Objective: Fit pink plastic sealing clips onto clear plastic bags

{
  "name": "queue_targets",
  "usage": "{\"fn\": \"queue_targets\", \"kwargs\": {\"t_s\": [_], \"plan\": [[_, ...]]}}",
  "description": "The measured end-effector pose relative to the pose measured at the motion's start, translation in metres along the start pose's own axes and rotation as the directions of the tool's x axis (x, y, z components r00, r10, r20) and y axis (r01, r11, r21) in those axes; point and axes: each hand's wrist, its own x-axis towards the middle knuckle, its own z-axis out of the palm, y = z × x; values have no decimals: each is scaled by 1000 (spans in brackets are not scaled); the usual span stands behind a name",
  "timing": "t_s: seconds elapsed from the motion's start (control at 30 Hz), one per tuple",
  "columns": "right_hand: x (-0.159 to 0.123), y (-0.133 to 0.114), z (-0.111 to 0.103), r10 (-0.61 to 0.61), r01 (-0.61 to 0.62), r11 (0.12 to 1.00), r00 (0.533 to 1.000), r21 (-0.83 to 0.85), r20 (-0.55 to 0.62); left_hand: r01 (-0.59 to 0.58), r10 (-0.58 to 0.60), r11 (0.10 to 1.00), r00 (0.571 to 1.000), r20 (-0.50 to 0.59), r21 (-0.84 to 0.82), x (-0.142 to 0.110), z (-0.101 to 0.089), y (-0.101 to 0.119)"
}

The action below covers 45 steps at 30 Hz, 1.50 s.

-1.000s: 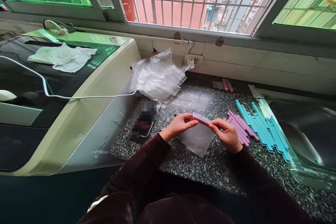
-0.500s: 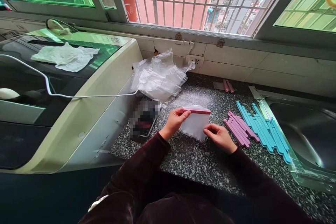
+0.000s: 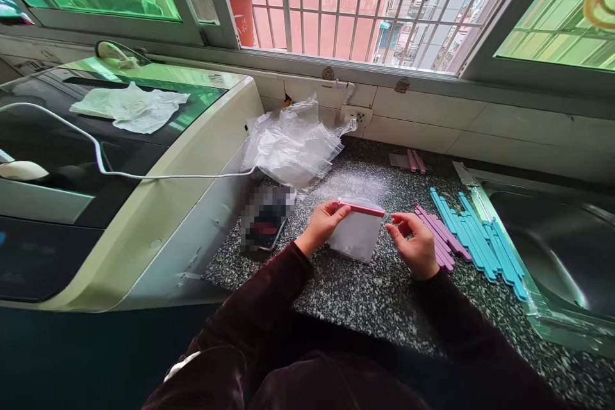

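Note:
My left hand (image 3: 323,225) pinches the left end of a pink bag sealing clip (image 3: 366,209). The clip runs along the upper part of a clear plastic bag (image 3: 354,237), which hangs below it over the counter. To the right of the bag, my right hand (image 3: 414,245) is raised with nothing in it, its fingers curled and apart. Beyond that hand lie several pink clips (image 3: 442,237) in a loose row, and several blue clips (image 3: 475,234) beside them.
A heap of clear plastic bags (image 3: 293,144) lies at the back, above a phone (image 3: 266,218). Two pink clips (image 3: 416,161) rest near the wall. A metal sink (image 3: 552,256) is at right, a large white and black machine (image 3: 202,160) with a cloth (image 3: 139,106) at left.
My right hand has let go of the bag's right edge and moved a little to the right. The left hand still holds the clip. The view has shifted slightly.

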Motion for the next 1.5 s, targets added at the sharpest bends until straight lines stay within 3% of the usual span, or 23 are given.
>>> {"fn": "queue_targets", "kwargs": {"t_s": [0.1, 0.27, 0.4, 0.57, 0.73, 0.87, 0.97, 1.07, 1.27, 1.4, 1.5], "plan": [[5, -3, -5, -155, 147, 977, 987, -158, -46, -19, 17, 998, 1000, 26, 54, 0, 2, -1], [12, -8, -11, -306, 319, 881, 947, -348, 93, -6, 3, 999, 998, 70, 44, 0, 9, 3], [25, -8, -22, -356, 387, 802, 921, -455, 156, 32, -33, 999, 990, 135, 16, 13, 20, 14], [55, -1, -38, -350, 383, 734, 921, -560, 171, 86, -94, 995, 971, 218, 44, 50, 36, 26], [90, 22, -47, -225, 258, 690, 965, -676, 139, 190, -208, 978, 938, 278, 92, 96, 48, 18], [119, 48, -45, -6, 79, 646, 995, -759, 98, 280, -291, 955, 948, 132, 96, 133, 59, 3], [141, 65, -38, 205, -74, 611, 977, -788, 67, 287, -290, 951, 957, 3, 117, 159, 70, -11], [161, 80, -29, 360, -199, 583, 933, -788, 31, 262, -253, 953, 965, -74, 153, 181, 81, -25], [192, 104, -8, 469, -300, 537, 883, -788, -16, 165, -108, 941, 974, -198, 296, 209, 97, -48], [203, 115, 4, 517, -342, 515, 855, -786, -33, -17, 98, 865, 986, -136, 502, 216, 103, -60], [206, 122, 11, 541, -357, 504, 840, -786, -35, -40, 119, 799, 989, -92, 600, 218, 106, -67]]}}
